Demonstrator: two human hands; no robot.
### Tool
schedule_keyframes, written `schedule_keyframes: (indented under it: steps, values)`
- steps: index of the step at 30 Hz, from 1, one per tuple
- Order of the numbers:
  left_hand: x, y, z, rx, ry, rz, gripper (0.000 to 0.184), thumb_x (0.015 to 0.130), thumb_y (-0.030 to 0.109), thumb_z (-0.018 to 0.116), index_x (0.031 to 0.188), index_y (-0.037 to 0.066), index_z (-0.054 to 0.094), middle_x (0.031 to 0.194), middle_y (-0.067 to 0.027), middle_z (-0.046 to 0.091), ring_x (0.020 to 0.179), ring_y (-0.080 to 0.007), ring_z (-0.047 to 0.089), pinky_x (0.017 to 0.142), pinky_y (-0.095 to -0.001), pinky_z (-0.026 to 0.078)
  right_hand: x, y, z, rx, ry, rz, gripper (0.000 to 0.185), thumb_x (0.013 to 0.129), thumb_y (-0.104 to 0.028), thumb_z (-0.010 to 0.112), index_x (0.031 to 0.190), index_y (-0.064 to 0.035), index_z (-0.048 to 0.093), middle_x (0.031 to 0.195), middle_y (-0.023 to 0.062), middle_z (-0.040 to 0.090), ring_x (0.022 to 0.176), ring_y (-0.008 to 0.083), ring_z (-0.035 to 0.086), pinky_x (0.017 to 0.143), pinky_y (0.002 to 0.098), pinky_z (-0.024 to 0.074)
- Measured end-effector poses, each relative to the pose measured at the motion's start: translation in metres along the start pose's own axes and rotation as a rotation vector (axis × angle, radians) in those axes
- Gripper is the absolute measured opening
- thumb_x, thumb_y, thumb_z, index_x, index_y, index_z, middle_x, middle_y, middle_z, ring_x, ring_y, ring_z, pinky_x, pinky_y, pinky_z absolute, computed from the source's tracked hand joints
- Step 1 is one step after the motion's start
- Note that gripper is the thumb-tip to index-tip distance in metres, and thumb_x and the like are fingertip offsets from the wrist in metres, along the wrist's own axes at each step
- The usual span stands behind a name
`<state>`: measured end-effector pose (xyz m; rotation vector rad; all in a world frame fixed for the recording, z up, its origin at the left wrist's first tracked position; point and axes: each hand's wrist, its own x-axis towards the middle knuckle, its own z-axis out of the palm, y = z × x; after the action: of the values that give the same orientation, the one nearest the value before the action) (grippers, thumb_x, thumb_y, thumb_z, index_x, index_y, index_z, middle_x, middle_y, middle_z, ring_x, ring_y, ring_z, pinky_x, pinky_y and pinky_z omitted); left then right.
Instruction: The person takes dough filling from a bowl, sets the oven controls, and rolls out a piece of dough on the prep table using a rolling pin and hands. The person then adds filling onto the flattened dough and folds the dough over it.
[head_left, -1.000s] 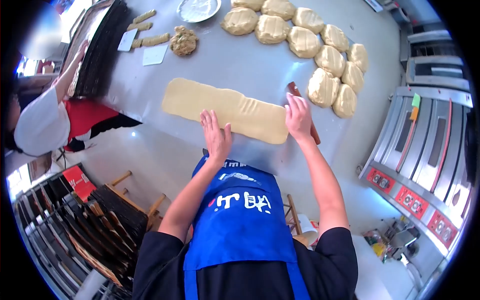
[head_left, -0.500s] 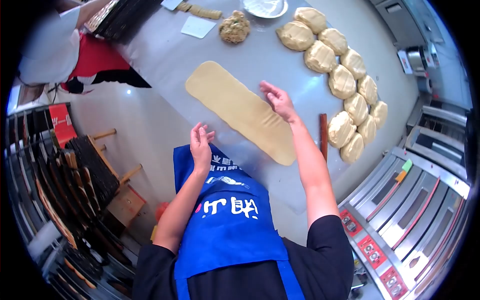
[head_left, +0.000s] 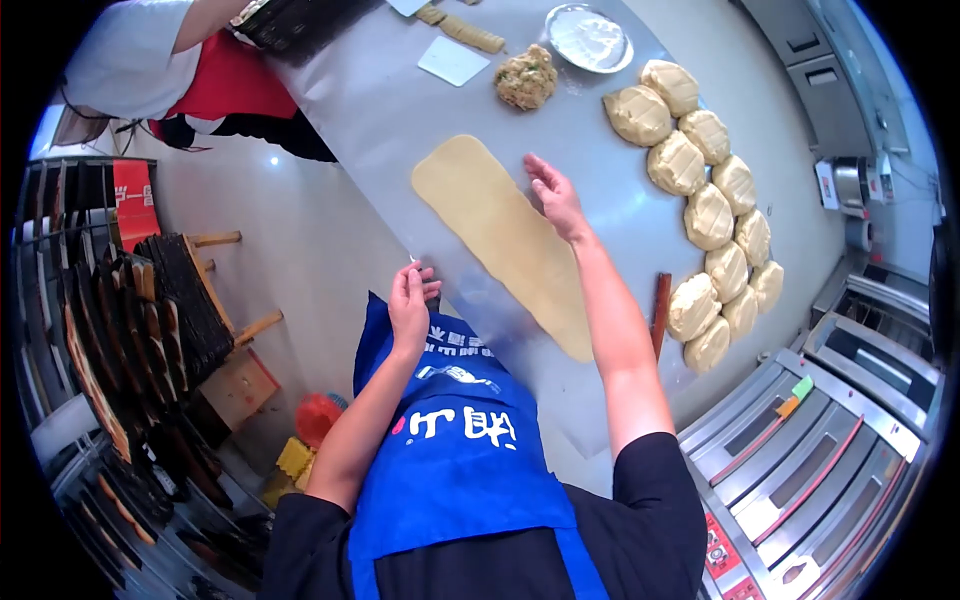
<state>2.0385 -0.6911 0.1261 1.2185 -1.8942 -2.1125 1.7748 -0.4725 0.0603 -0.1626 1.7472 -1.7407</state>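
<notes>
A long, flat sheet of yellow dough (head_left: 490,225) lies slantwise on the table in front of me. My right hand (head_left: 557,200) is at the sheet's far right edge, fingers stretched out and holding nothing; whether it touches the dough I cannot tell. Beside the table's near edge, my left hand (head_left: 410,300) hovers with its fingers loosely apart, away from the sheet. My right forearm covers part of the sheet's near end. A brown wooden stick (head_left: 661,310) lies to the right of that forearm.
Several dough portions (head_left: 708,215) line the table's right side. At the back are a mound of filling (head_left: 526,78), a bowl of white powder (head_left: 590,38) and a white scraper (head_left: 453,61). Another person (head_left: 235,80) stands at left, near racks (head_left: 120,340). Ovens (head_left: 810,470) stand at right.
My view has shifted, so the table and its things appear farther right and lower. Ripples near the dough sheet's near end have smoothed out. Both hands remain open.
</notes>
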Motion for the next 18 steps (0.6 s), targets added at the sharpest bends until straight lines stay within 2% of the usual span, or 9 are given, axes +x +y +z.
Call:
schedule_keyframes:
  steps: [3,6,8,9,11,12,14,15,18]
  values:
    - [0.005,-0.002,-0.011,-0.022,0.015,0.000,0.039,0.120,0.031,0.044,0.140,0.001,0.059,0.121,-0.0137,0.073,0.100,-0.0178,0.074,0.090,-0.0312,0.060,0.018,-0.001,0.013,0.079,0.032,-0.016,0.051,0.111,-0.001,0.050,0.162,-0.0034,0.049,0.160,0.0082,0.057,0.145,0.0190,0.053,0.124,0.0334,0.0393]
    - [0.012,0.003,-0.025,-0.023,0.031,-0.006,0.039,0.120,0.032,0.045,0.139,0.001,0.060,0.120,-0.0135,0.074,0.100,-0.0174,0.074,0.090,-0.0311,0.060,0.043,-0.011,0.019,0.098,-0.088,0.071,0.051,0.110,0.000,0.051,0.161,-0.0032,0.049,0.161,0.0105,0.056,0.149,0.0206,0.051,0.125,0.0341,0.0378]
    - [0.017,0.004,-0.030,-0.031,0.059,-0.022,0.040,0.120,0.032,0.045,0.138,0.001,0.061,0.120,-0.0135,0.074,0.100,-0.0171,0.074,0.090,-0.0310,0.060,0.055,-0.013,0.030,0.086,0.110,-0.097,0.053,0.110,0.001,0.051,0.162,-0.0035,0.048,0.161,0.0118,0.055,0.150,0.0216,0.050,0.125,0.0333,0.0381]
    - [0.019,0.004,-0.035,-0.029,0.063,-0.022,0.040,0.119,0.032,0.045,0.138,0.001,0.061,0.120,-0.0134,0.074,0.100,-0.0171,0.074,0.090,-0.0311,0.060,0.062,-0.015,0.032,0.083,0.102,-0.091,0.053,0.110,0.001,0.051,0.162,-0.0035,0.048,0.161,0.0118,0.055,0.150,0.0216,0.050,0.125,0.0333,0.0381]
    - [0.024,0.004,-0.044,-0.022,0.064,-0.027,0.040,0.119,0.032,0.045,0.138,0.001,0.061,0.120,-0.0134,0.074,0.100,-0.0170,0.074,0.090,-0.0311,0.059,0.075,-0.020,0.032,0.027,-0.184,0.081,0.054,0.111,0.001,0.049,0.164,-0.0036,0.045,0.165,0.0137,0.051,0.155,0.0233,0.046,0.126,0.0330,0.0369]
    - [0.027,0.005,-0.046,-0.032,0.067,-0.026,0.040,0.119,0.033,0.045,0.137,0.000,0.061,0.119,-0.0132,0.074,0.099,-0.0170,0.074,0.090,-0.0310,0.059,0.080,-0.020,0.036,0.023,-0.188,0.085,0.054,0.111,0.001,0.049,0.164,-0.0036,0.045,0.165,0.0137,0.051,0.155,0.0233,0.046,0.126,0.0330,0.0369]
    - [0.033,0.002,-0.051,-0.056,0.086,-0.033,0.040,0.119,0.033,0.045,0.137,0.000,0.062,0.119,-0.0131,0.074,0.099,-0.0170,0.074,0.090,-0.0310,0.059,0.091,-0.018,0.046,0.081,0.091,-0.098,0.052,0.112,-0.001,0.049,0.164,-0.0033,0.045,0.163,0.0131,0.053,0.151,0.0227,0.050,0.125,0.0336,0.0383]
    - [0.037,0.000,-0.055,-0.062,0.092,-0.038,0.041,0.119,0.033,0.045,0.136,0.000,0.062,0.118,-0.0130,0.074,0.099,-0.0171,0.074,0.090,-0.0310,0.059,0.091,-0.022,0.052,0.070,0.012,-0.003,0.052,0.112,-0.002,0.048,0.163,-0.0037,0.045,0.163,0.0123,0.054,0.148,0.0211,0.052,0.124,0.0343,0.0395]
    - [0.042,-0.001,-0.065,-0.068,0.094,-0.047,0.041,0.119,0.033,0.045,0.135,-0.001,0.063,0.117,-0.0128,0.075,0.099,-0.0170,0.074,0.090,-0.0309,0.059,0.100,-0.034,0.054,0.096,-0.046,0.084,0.050,0.112,-0.002,0.049,0.162,-0.0041,0.048,0.159,0.0113,0.058,0.142,0.0197,0.056,0.122,0.0335,0.0417]
